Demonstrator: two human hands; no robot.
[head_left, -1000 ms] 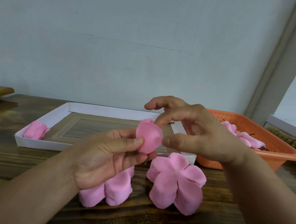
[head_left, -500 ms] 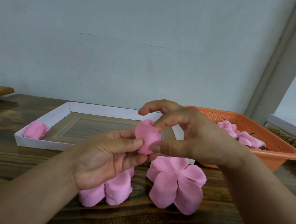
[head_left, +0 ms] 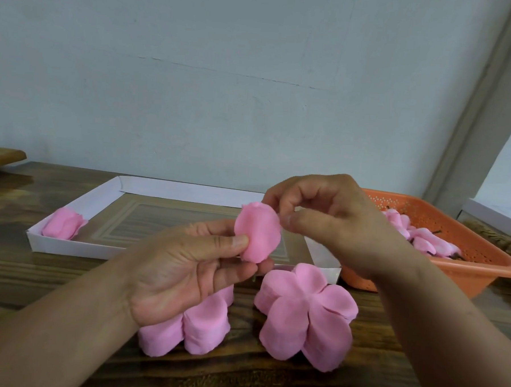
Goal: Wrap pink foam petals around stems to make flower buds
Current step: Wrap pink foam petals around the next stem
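My left hand (head_left: 185, 266) pinches a pink foam bud (head_left: 257, 237) between thumb and fingers, a round petal facing me; only a dark stub of its stem shows below. My right hand (head_left: 329, 224) hovers just right of the bud with curled fingers, its thumb tip at the petal's right edge. Below on the table stand two stacks of flower-shaped pink foam petals, one (head_left: 307, 311) in full view and one (head_left: 194, 323) half hidden under my left hand.
A white shallow cardboard tray (head_left: 70, 210) lies behind, with a pink bud (head_left: 63, 223) in its left corner. An orange perforated basket (head_left: 466, 263) at the right holds several pink buds (head_left: 418, 234). A wall rises behind the wooden table.
The right hand first closed in on the petal's right edge, then lifted slightly and drew right with fingers curled. The left hand has kept the bud in place.
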